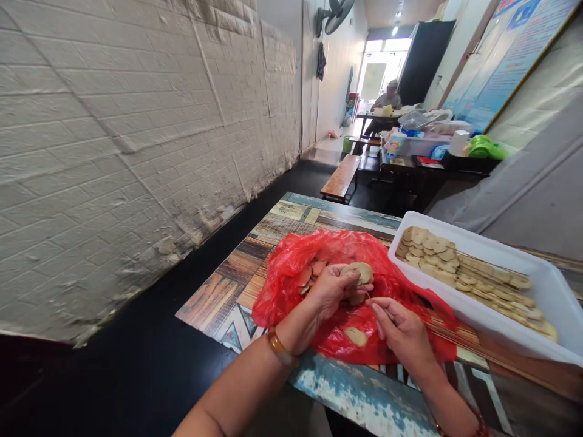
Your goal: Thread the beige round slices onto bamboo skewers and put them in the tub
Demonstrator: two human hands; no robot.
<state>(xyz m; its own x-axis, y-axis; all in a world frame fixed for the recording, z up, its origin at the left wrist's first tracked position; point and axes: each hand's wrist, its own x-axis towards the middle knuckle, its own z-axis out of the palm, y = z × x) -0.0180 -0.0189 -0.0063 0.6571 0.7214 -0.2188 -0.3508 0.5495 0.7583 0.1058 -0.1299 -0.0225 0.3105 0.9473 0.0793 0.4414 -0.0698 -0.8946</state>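
My left hand [334, 288] pinches a few thin, round, pale slices [363, 273] of food, whose exact kind I cannot tell, over a red plastic bag [280, 294]. A thin wooden skewer [367, 295] is between the fingers of my right hand [401, 328], its tip end close to the slices; whether it pierces them is hidden by the fingers. More slices lie inside the opened bag, partly behind my left hand. One loose slice [355, 335] rests on the bag below both hands.
A white plastic tray [483, 246] at the right holds skewered slices [430, 252]. Bare skewers [483, 347] lie on the patterned table [241, 267] beside the bag. Beyond stand a wooden bench [341, 176] and a cluttered table; a person [388, 100] sits far back. A brick-patterned wall [136, 121] runs along the left.
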